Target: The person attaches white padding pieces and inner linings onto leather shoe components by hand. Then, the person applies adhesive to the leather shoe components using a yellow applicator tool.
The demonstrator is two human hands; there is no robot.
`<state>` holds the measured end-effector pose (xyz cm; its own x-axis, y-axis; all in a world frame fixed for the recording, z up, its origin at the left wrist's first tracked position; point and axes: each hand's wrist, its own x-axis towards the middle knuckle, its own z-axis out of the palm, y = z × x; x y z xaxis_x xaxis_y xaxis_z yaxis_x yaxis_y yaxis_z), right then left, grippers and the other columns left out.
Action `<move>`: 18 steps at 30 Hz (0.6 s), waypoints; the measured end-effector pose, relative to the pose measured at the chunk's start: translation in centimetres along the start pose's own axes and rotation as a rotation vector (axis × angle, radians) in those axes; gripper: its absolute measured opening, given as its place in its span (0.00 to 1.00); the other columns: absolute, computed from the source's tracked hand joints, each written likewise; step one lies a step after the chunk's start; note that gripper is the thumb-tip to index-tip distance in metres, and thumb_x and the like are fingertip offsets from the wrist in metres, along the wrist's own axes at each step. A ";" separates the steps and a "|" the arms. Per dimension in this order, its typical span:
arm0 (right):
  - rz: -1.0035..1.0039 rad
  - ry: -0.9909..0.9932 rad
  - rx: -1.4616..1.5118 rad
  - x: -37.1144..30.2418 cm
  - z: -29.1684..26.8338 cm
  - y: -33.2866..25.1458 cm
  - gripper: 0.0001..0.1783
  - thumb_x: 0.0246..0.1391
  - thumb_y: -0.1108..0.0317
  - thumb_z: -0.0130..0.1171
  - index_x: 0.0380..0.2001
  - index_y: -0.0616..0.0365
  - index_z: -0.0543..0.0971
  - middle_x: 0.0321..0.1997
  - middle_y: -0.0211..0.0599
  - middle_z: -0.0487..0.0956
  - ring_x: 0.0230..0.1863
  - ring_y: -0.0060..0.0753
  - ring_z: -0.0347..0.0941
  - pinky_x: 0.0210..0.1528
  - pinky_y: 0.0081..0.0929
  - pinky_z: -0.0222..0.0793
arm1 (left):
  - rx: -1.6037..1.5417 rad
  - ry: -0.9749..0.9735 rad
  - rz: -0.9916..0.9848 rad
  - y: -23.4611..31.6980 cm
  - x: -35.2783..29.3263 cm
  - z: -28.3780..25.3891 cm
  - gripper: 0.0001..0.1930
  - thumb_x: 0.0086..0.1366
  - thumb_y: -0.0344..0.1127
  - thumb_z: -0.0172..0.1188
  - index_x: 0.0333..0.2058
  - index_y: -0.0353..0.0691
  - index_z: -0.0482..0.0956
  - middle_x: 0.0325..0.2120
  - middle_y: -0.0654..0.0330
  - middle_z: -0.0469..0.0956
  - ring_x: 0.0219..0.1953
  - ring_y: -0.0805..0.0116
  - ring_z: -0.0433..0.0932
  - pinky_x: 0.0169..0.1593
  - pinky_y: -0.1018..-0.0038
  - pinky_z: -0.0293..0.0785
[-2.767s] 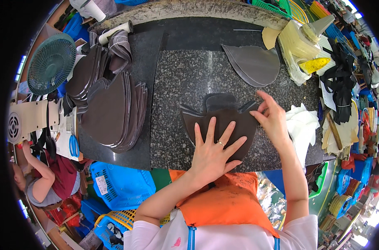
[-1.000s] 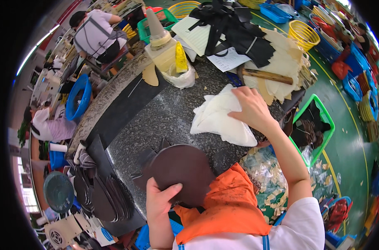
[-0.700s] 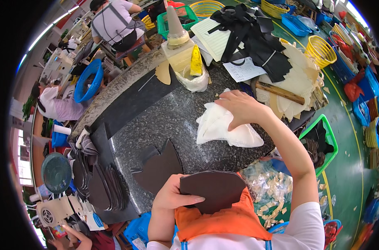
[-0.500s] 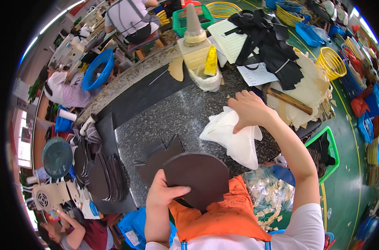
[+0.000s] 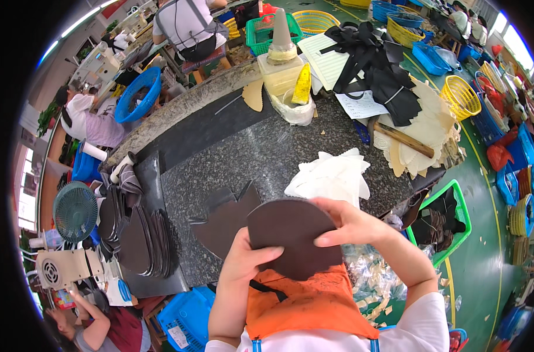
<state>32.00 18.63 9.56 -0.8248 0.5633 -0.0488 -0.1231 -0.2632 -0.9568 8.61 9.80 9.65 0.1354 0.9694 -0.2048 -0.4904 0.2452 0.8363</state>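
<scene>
Both my hands grip a dark brown rounded cut piece (image 5: 293,240), held up over my orange apron at the table's near edge. My left hand (image 5: 246,255) pinches its left side, thumb on the face. At its upper right, my right hand (image 5: 346,223) is closed on it with the thumb in front. Whether it is one layer or several, I cannot tell. Behind it, more dark brown pieces (image 5: 223,220) with pointed tabs lie on the speckled stone tabletop (image 5: 261,152). A stack of white cut pieces (image 5: 328,176) lies just beyond my right hand.
Stacked dark pieces (image 5: 141,246) stand at the left. Toward the back are a glue container with a cone (image 5: 281,53), a yellow tube (image 5: 302,85) and black strips (image 5: 366,53). A wooden-handled hammer (image 5: 404,139) lies right. A green crate (image 5: 463,223) sits below; people work nearby.
My right hand has left the white stack and come back to grip the dark piece's right side. The dark piece has shifted slightly right and is now held in both hands.
</scene>
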 end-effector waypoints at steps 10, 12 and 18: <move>-0.318 0.531 -1.099 0.8 4.7 2.4 0.20 0.46 0.71 0.61 0.46 0.55 0.74 0.36 0.38 0.78 0.31 0.46 0.78 0.34 0.38 0.74 | 0.178 0.083 0.378 -6.3 1.5 4.0 0.29 0.63 0.28 0.60 0.60 0.34 0.59 0.53 0.57 0.70 0.51 0.69 0.72 0.54 0.72 0.71; -0.320 0.354 -0.814 0.8 4.5 2.0 0.24 0.47 0.69 0.64 0.50 0.55 0.75 0.37 0.35 0.79 0.31 0.37 0.78 0.35 0.33 0.75 | 0.041 0.257 0.168 -6.0 1.6 3.2 0.20 0.67 0.26 0.54 0.56 0.34 0.66 0.50 0.58 0.73 0.51 0.69 0.73 0.54 0.70 0.71; 0.235 1.015 -1.877 -0.5 -12.4 -0.3 0.07 0.50 0.73 0.55 0.31 0.61 0.81 0.37 0.41 0.76 0.44 0.44 0.74 0.45 0.41 0.72 | -0.305 0.297 0.033 -4.3 1.7 -1.3 0.15 0.68 0.25 0.52 0.53 0.35 0.69 0.46 0.55 0.77 0.48 0.62 0.78 0.53 0.64 0.75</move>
<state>39.28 28.14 6.28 -0.1567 0.9288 0.3359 0.9875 0.1525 0.0389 9.89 10.36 5.03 -0.1167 0.9275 -0.3551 -0.7285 0.1631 0.6654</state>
